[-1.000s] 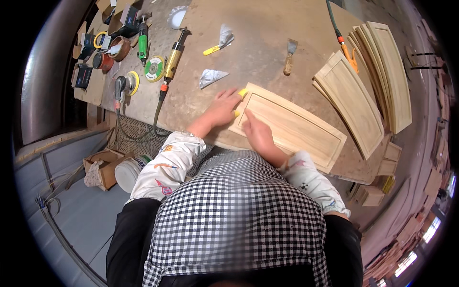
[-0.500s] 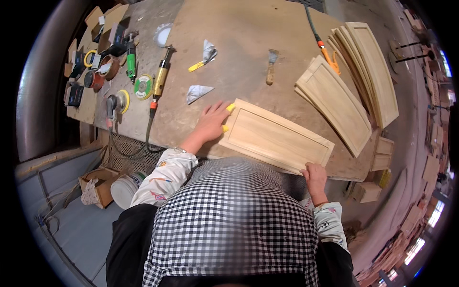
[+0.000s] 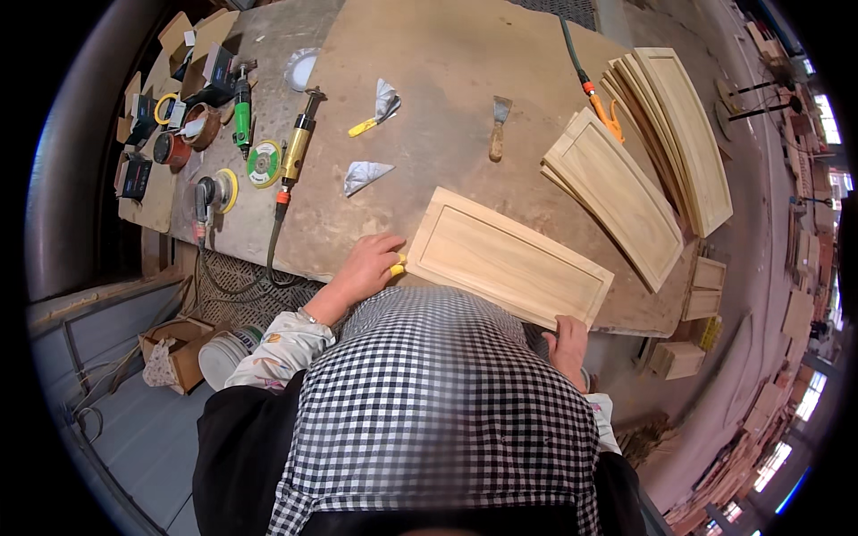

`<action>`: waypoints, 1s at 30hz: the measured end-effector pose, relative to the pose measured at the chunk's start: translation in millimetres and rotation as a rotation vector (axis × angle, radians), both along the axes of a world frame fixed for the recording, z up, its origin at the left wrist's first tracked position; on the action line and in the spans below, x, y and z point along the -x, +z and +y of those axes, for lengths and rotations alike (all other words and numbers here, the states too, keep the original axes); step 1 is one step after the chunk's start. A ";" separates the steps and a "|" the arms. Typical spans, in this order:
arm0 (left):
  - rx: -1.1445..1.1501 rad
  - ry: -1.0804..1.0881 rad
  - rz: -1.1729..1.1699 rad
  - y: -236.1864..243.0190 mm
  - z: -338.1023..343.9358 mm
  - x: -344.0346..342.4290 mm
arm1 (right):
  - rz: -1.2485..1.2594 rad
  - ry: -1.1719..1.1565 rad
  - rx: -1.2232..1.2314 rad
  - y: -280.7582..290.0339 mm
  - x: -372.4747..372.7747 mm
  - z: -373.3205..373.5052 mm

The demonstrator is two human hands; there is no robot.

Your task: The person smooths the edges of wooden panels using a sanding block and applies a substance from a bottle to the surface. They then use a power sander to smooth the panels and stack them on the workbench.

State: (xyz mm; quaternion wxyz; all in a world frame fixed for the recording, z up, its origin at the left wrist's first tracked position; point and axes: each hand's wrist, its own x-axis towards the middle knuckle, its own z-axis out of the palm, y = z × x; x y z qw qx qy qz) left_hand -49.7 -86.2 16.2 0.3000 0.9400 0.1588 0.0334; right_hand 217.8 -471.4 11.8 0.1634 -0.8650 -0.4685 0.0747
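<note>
Framed wooden panel (image 3: 509,259), laid at the near side of the tabletop (image 3: 447,71), presumably for easy reach, with hands apart, left hand (image 3: 365,270) by its left end, right hand (image 3: 569,348) at its near right corner, perhaps for steadying, grip unclear.

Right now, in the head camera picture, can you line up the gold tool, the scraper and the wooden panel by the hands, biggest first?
1. Wooden panel
2. Gold tool
3. Scraper
</note>
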 end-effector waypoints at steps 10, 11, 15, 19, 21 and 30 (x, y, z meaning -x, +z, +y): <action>0.101 0.140 -0.047 -1.0 8.3 -37.6 | -0.271 -0.005 0.070 -31.7 -2.3 10.4; 0.106 0.144 -0.082 -2.9 8.0 -40.9 | -0.258 -0.030 0.054 -29.9 -1.8 10.9; 0.400 0.507 -0.147 -24.1 17.8 -27.6 | -0.235 -0.115 -0.056 12.5 1.7 27.8; 0.523 0.650 -0.293 -24.9 47.3 -23.7 | -0.209 -0.137 -0.185 82.0 -32.1 46.7; 0.488 0.634 -0.306 -39.0 61.5 -21.9 | -0.102 -0.241 -0.142 98.4 -52.5 63.4; 0.382 0.599 -0.372 -35.5 53.6 -16.6 | 0.221 -0.563 0.202 81.1 -100.3 64.9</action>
